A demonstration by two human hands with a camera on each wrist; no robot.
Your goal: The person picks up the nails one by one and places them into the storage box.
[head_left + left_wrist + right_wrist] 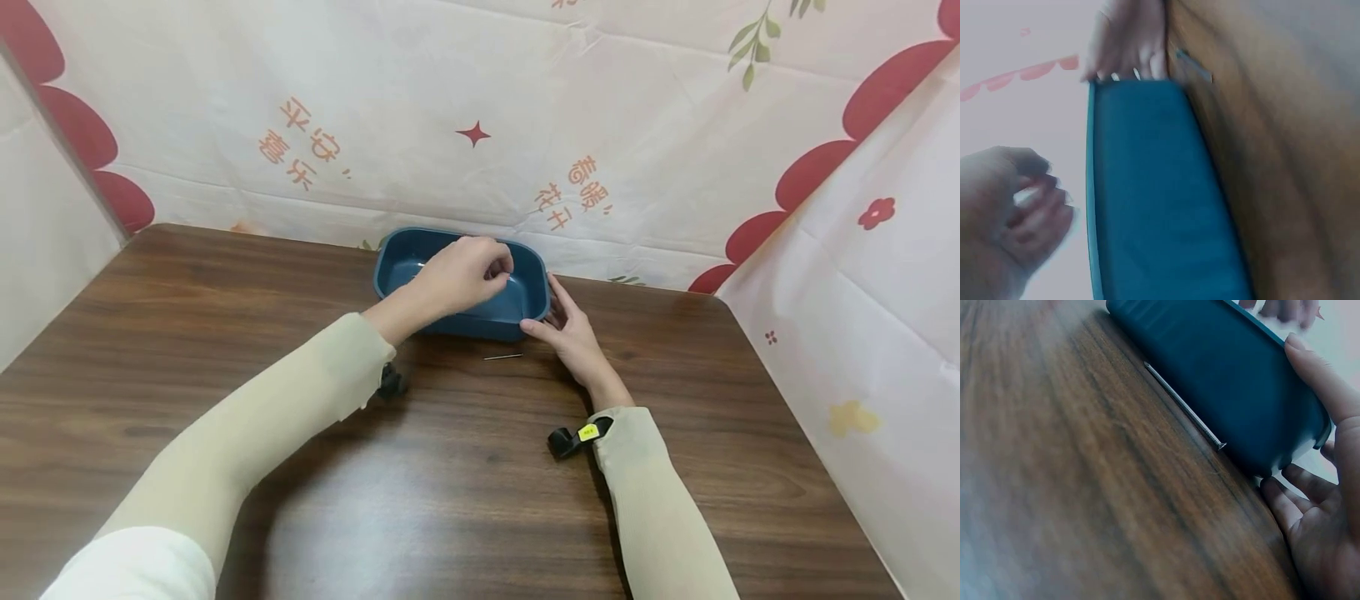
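Observation:
A blue plastic basin (480, 327) with rounded corners stands near the back edge of the table. My right hand (576, 340) grips its right end, thumb on the rim and fingers against the outer wall and lower edge. Above the basin's opening is my left hand (465, 271), its fingers loosely bent; in the blurred left wrist view nothing shows between them. On the table in front of the basin lies a metal nail (1184, 406), its flat head towards my right hand. My left hand and forearm cover part of the basin's inside.
The brown wood-grain table (450, 467) reaches back to a white printed cloth (420, 108) hanging behind it. Another cloth side (862, 333) borders the table on the right. Black wrist cameras (566, 442) sit under both cuffs, close above the tabletop.

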